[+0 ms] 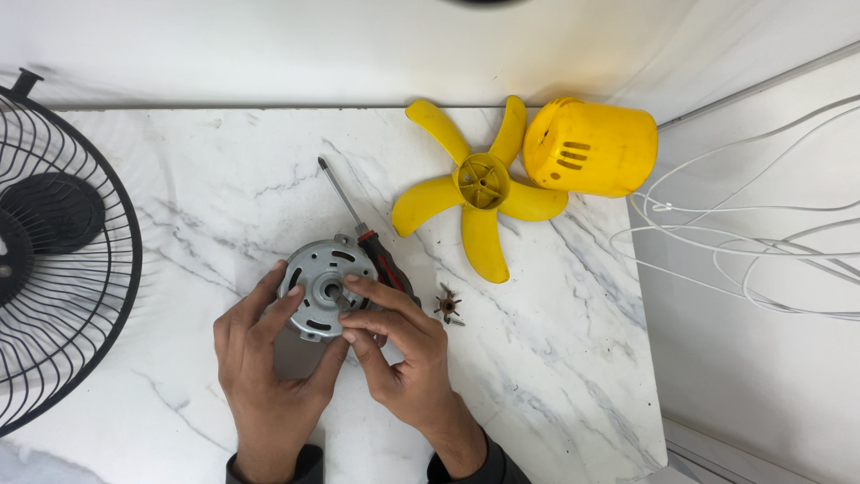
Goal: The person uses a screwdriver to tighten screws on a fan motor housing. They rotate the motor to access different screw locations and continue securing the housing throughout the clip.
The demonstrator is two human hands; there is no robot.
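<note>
Though splayed, both hands (340, 358) on motor (324, 287)

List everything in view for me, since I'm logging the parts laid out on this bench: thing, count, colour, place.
motor housing: one, silver-grey metal, round, on the table under both hands
screwdriver: one, steel shaft with a black and red handle, lying just behind the motor housing
fan blade: one, yellow, five vanes, table's far side
motor cover: one, yellow, slotted, on its side right of the fan blade
small screws: a little heap, dark, right of the hands
fan guard: one, black wire, left edge
cable: white loops, off the table's right
table: one, white marble pattern
left hand: holds the housing's rim
right hand: fingers at the housing's centre
</note>
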